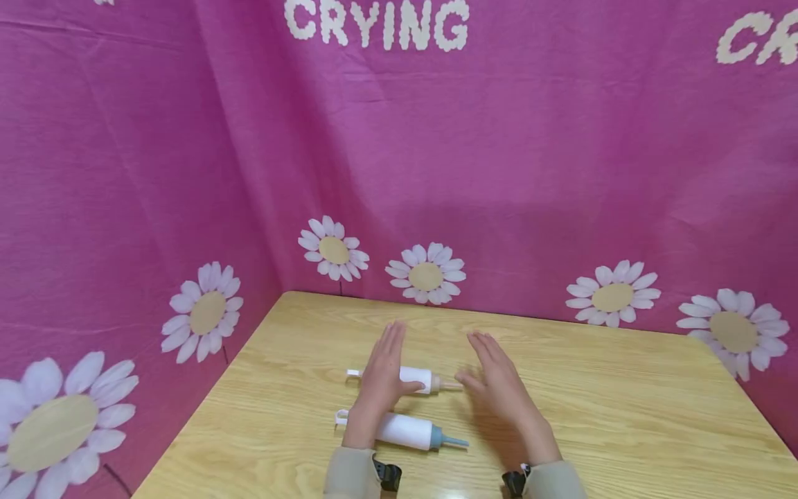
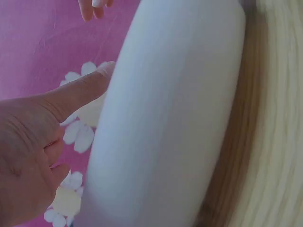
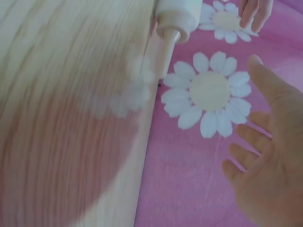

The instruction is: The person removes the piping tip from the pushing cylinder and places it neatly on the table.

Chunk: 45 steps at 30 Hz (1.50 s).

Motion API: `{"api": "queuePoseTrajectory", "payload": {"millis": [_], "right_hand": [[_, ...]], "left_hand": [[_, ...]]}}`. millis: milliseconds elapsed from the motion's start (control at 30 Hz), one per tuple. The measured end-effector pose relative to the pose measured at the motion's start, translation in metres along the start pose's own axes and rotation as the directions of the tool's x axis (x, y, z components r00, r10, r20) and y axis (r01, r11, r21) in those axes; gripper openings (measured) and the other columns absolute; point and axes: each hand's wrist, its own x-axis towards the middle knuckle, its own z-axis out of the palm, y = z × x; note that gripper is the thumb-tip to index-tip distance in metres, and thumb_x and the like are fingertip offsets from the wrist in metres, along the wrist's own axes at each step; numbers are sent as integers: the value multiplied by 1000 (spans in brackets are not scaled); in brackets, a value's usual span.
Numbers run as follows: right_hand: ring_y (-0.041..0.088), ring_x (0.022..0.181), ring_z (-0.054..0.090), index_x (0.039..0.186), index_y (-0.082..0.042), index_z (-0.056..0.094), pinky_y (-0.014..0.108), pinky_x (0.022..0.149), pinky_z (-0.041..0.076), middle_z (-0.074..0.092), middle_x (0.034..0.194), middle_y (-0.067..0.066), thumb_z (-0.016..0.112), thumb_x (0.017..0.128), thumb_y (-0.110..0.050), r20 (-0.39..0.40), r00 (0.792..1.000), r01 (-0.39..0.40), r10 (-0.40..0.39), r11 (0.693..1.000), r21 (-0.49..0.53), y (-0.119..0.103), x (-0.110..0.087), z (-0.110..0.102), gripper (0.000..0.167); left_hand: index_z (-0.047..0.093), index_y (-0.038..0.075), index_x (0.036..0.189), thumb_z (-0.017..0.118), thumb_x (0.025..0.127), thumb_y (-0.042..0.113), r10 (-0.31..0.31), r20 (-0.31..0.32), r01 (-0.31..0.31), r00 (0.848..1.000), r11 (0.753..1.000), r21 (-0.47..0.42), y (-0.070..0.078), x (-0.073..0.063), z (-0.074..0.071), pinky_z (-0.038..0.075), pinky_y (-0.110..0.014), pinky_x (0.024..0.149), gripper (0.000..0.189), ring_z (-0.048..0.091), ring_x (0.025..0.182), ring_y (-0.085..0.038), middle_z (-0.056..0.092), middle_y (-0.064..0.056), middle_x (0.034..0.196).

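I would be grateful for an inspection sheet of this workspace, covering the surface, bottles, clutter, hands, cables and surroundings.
Surface: pale wood-grain table, with shadows near the hands.
Bottles: two, both white and lying on their sides, tips towards the right; the beige-tipped bottle lies farther from the person, the blue-tipped bottle nearer.
Clutter: nothing seen.
Hands: left hand partly hides the beige-tipped bottle in the head view, contact unclear; right hand is beside that bottle's tip, holding nothing.
Cables: nothing seen.
Surroundings: pink cloth behind and to the left, printed with white flowers and lettering, "CRYING" readable.
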Motion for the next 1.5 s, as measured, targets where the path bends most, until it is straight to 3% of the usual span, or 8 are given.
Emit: {"api": "queuePoseTrajectory", "payload": {"millis": [167,400,600,733,933,1167,1333,1500], "right_hand": [[43,140,37,147,1,38,59,113,33,41,151,23,76,85,-24,10,999,53,-53,998,15,-2,4,7,77],[43,133,47,143,4,43,58,108,40,48,144,25,76,85,-20,71,990,124,-124,992,-6,-1,7,19,71],[40,127,52,137,6,48,52,106,44,54,137,24,75,85,-18,154,976,157,-152,987,-24,-2,8,24,63],[37,120,58,132,6,52,50,103,47,59,129,20,73,87,-19,188,968,173,-166,985,-18,-1,10,27,56],[31,107,63,123,7,58,45,95,52,63,116,17,71,89,-17,231,953,204,-195,979,-17,-1,14,30,43],[17,88,59,111,2,62,33,79,54,63,100,8,72,88,-14,285,939,199,-190,980,-4,-4,18,32,29],[10,81,52,105,0,64,28,71,49,62,92,3,72,87,-10,292,941,178,-172,984,6,-5,20,35,21],[11,83,55,102,-1,65,29,73,51,65,92,4,71,87,-7,271,945,186,-182,983,13,-5,19,36,17]], "left_hand": [[28,-1,152,89,69,29,7,44,-5,999,999,-34,-13,-2,-6,27,-45,121,107,27,149,-32,30,-16,159],[33,1,150,86,73,20,-33,115,44,993,995,-91,-25,-5,-15,31,-47,119,95,32,146,-35,34,-19,157],[43,-2,143,85,75,12,-70,155,93,985,985,-142,-31,-8,-17,46,-48,106,81,56,124,-35,49,-22,145],[50,-3,137,84,74,10,-101,184,131,978,979,-155,-36,-8,-16,48,-47,103,73,60,118,-34,55,-20,138],[59,-4,126,84,73,5,-104,173,127,979,984,-127,-41,-8,-14,50,-47,101,59,62,114,-34,63,-20,127],[64,-7,112,82,71,-2,-37,131,55,991,989,-136,-43,-11,-17,54,-46,91,45,65,100,-31,68,-20,111],[66,-3,111,82,74,2,-70,174,100,982,981,-168,-48,-10,-16,54,-44,90,41,65,102,-28,68,-17,113],[67,1,110,83,75,8,-69,201,104,977,981,-166,-52,-12,-16,55,-40,86,39,64,100,-23,68,-14,114]]}}
